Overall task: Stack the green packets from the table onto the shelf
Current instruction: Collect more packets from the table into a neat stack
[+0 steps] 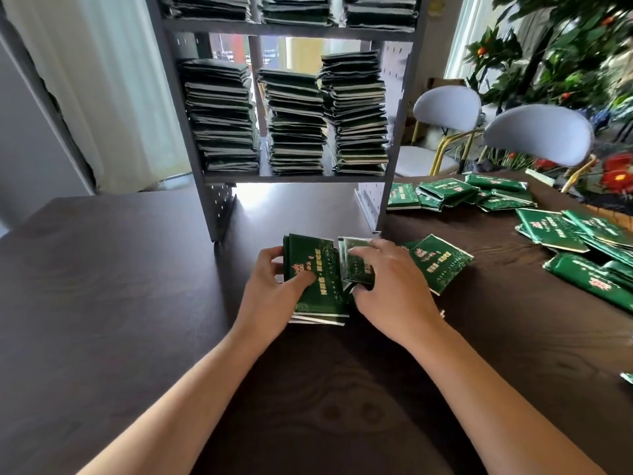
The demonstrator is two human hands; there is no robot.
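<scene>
Holding green packets (317, 286), gold lettering unreadable.

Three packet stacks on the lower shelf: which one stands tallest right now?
The right-hand stack. Its top rises clearly above the left stack and the middle stack, coming nearest the shelf board above; the middle one is lowest.

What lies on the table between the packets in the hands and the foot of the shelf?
In the head view that stretch is bare: only dark table shows between the small stack of packets, held by the left hand and right hand, and the shelf.
</scene>
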